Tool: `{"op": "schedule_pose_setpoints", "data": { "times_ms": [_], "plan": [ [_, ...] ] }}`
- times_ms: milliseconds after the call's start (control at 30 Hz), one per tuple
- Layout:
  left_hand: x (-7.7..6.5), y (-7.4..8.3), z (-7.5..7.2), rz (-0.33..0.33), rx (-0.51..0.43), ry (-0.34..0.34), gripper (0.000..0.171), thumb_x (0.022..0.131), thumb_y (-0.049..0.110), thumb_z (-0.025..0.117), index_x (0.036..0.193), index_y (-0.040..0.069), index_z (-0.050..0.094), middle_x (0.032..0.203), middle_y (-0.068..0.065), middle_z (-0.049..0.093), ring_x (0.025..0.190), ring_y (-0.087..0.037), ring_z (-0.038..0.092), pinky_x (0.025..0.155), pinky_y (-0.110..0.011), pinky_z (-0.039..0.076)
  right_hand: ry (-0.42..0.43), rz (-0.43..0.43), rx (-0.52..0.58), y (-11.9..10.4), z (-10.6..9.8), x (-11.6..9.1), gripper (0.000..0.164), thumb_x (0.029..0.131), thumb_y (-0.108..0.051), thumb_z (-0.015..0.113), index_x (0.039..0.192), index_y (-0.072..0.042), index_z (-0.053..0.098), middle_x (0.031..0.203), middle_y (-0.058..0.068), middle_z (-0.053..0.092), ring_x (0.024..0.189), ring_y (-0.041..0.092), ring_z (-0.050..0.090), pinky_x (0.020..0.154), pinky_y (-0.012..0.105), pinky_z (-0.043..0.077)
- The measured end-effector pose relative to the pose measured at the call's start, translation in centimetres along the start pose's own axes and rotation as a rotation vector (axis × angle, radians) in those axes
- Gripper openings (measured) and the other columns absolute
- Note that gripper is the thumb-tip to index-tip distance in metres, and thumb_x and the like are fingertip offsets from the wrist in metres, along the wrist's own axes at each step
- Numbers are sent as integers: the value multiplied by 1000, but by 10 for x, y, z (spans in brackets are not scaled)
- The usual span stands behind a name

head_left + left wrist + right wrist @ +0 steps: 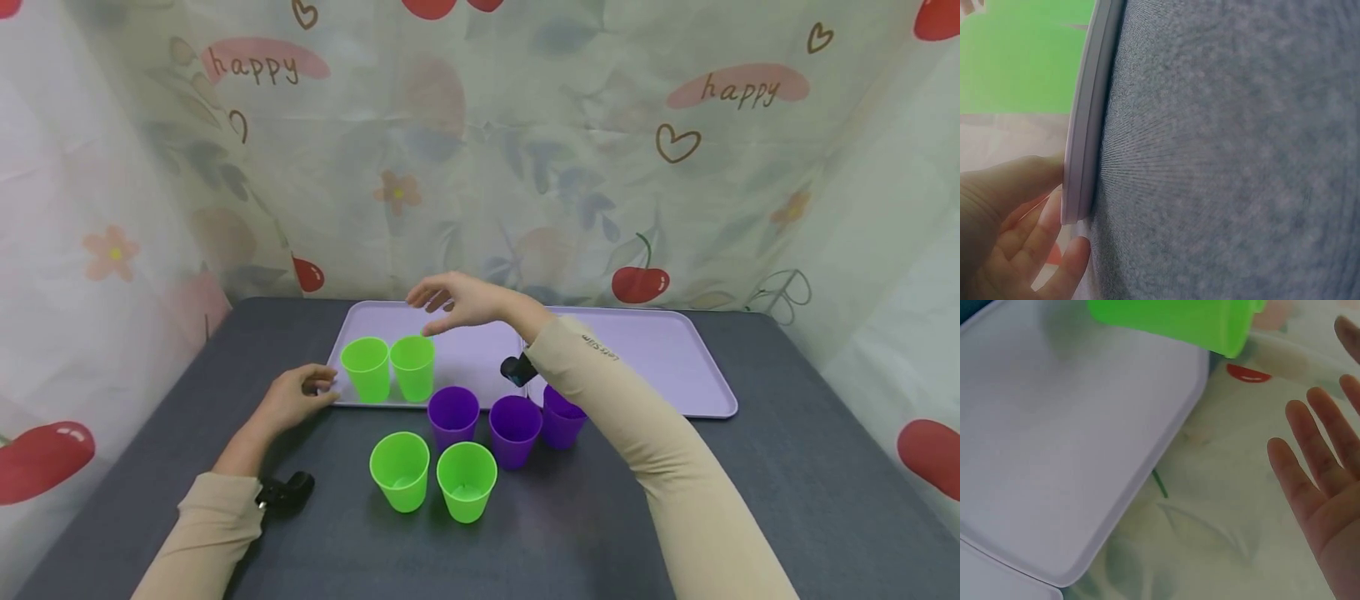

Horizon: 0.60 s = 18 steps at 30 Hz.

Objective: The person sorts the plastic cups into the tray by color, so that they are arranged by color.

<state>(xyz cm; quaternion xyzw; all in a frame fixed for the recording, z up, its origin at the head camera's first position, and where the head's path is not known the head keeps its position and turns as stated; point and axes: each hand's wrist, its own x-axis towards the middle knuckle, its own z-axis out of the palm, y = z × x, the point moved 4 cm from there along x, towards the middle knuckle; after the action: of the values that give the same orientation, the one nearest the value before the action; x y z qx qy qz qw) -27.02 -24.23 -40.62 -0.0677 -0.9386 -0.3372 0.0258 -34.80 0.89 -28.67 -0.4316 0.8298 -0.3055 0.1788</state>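
Note:
My left hand (294,397) is at the front left corner of the left lilac tray (480,367); in the left wrist view the thumb and fingers (1041,240) lie around the tray's rim (1085,131). Two bright green cups (365,369) (412,367) stand upright side by side in that tray. My right hand (468,302) hovers above and behind them, fingers spread and holding nothing. Before the trays, two more green cups (401,472) (467,482) stand upright on the table. Purple cups (453,417) (514,429) (561,421) stand between them and the trays, the rightmost partly behind my right sleeve.
A second lilac tray (660,358) adjoins the first on its right, partly covered by my right arm. Both lie at the back of the dark grey table (787,500). A printed curtain (487,150) hangs behind and at both sides.

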Motion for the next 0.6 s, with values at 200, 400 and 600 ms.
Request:
{"op": "schedule_pose_setpoints", "data": {
  "times_ms": [200,400,600],
  "plan": [
    [0,1,0,1,-1,-5,38,85,13,66,116,-7,58,111,-27,63,103,-40,60,87,-51,47,105,-35,29,-11,-17,-24,39,87,-14,64,124,-4,55,123,14,60,113,27,60,97,33,47],
    [0,1,-1,12,2,-9,38,85,13,66,116,-7,58,111,-27,63,103,-40,61,87,-51,47,172,-37,35,-15,-17,-54,35,88,-13,63,121,-3,57,119,14,62,108,24,62,94,31,50],
    [1,1,0,7,6,-11,38,85,13,65,116,-7,58,112,-27,63,103,-40,60,87,-51,47,206,-39,67,-15,-6,-84,33,88,-11,63,119,-2,58,119,15,62,107,28,63,90,31,52]
  ]
}}
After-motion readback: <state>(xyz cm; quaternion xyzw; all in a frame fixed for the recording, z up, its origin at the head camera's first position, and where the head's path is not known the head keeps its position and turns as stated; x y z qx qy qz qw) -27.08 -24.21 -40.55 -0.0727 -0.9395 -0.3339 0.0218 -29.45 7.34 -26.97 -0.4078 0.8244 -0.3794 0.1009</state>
